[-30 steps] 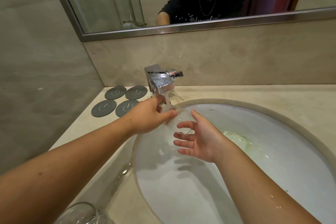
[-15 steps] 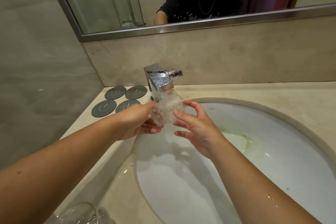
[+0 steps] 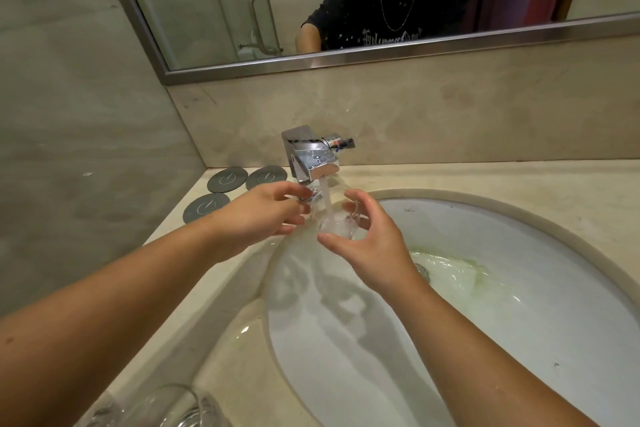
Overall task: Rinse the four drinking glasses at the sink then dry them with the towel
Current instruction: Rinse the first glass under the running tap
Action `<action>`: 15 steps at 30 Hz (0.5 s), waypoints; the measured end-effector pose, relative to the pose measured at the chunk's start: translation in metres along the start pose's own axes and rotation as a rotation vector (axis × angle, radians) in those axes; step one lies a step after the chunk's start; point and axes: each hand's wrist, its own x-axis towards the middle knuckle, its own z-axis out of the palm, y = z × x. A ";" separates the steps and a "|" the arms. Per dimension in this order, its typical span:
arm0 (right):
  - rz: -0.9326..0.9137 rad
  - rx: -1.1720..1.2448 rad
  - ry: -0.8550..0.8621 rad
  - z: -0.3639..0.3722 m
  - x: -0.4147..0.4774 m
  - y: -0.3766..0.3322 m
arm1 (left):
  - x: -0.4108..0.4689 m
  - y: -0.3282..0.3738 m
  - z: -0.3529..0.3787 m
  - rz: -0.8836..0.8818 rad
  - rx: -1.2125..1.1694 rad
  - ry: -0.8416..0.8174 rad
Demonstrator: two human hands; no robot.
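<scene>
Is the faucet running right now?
On: water streams from the faucet onto the drinking glass the left hand and right hand hold.

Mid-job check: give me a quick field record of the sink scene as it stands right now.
faucet: faucet running, stream falling onto the glass
glass: glass held under the faucet, above the sink
left hand: left hand grips the glass from its left side
right hand: right hand holds it, fingers curled round it
other glasses: other glasses on the counter at the bottom-left edge, cut off, count unclear
coasters: three grey coasters visible beyond the left hand
towel: not in view
</scene>
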 end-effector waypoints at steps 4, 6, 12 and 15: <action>-0.086 -0.103 -0.013 -0.002 -0.001 0.000 | -0.006 0.003 0.000 0.072 0.077 -0.018; -0.113 -0.132 -0.042 -0.002 -0.002 0.002 | -0.007 0.000 0.000 0.092 0.123 -0.001; -0.198 -0.226 -0.059 -0.003 -0.003 0.005 | -0.011 -0.007 -0.001 0.133 0.221 0.047; -0.158 -0.206 -0.074 -0.005 -0.003 0.003 | -0.013 -0.006 0.001 0.121 0.192 0.046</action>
